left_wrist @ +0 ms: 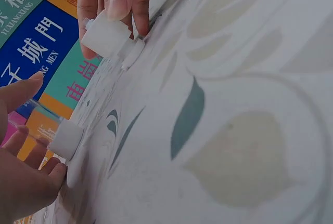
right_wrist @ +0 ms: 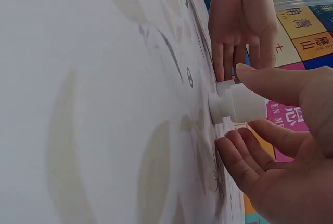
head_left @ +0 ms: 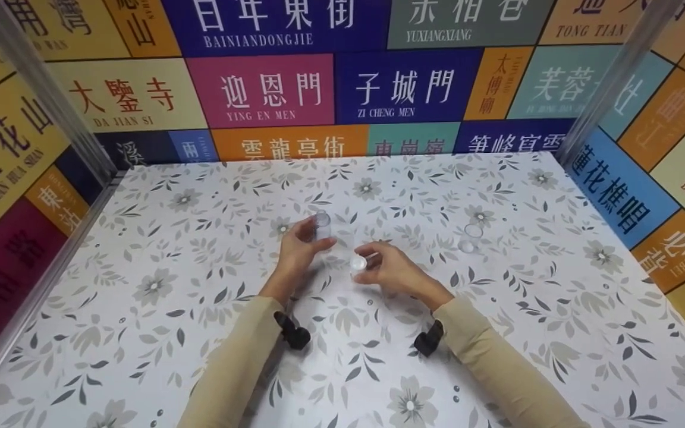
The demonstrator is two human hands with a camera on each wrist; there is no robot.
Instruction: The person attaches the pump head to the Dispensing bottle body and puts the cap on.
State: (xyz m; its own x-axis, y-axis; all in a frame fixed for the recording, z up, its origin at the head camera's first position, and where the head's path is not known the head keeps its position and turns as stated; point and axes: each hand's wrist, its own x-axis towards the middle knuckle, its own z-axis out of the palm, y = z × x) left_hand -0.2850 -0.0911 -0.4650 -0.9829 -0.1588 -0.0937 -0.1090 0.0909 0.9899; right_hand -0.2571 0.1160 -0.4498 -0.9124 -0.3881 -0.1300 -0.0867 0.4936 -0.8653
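Note:
In the head view, my left hand (head_left: 296,254) is around a clear cylinder (head_left: 322,220), its fingers and thumb at the sides. The left wrist view shows a white base (left_wrist: 67,140) under that cylinder, standing on the table. Across a small gap, my right hand (head_left: 391,268) holds a white stepped plastic cap (right_wrist: 244,103) between thumb and fingers. It has a wide drum, a narrower neck and a flat disc that sits at the table surface. From above, the cap's round white end (head_left: 358,263) shows beside my fingertips.
To the right of my right hand lie a clear round piece (head_left: 468,246) and a clear ring (head_left: 473,230), close together. A floral cloth (head_left: 200,267) covers the table. Printed panels (head_left: 259,89) stand along the back and both sides, with clear corner posts (head_left: 601,83).

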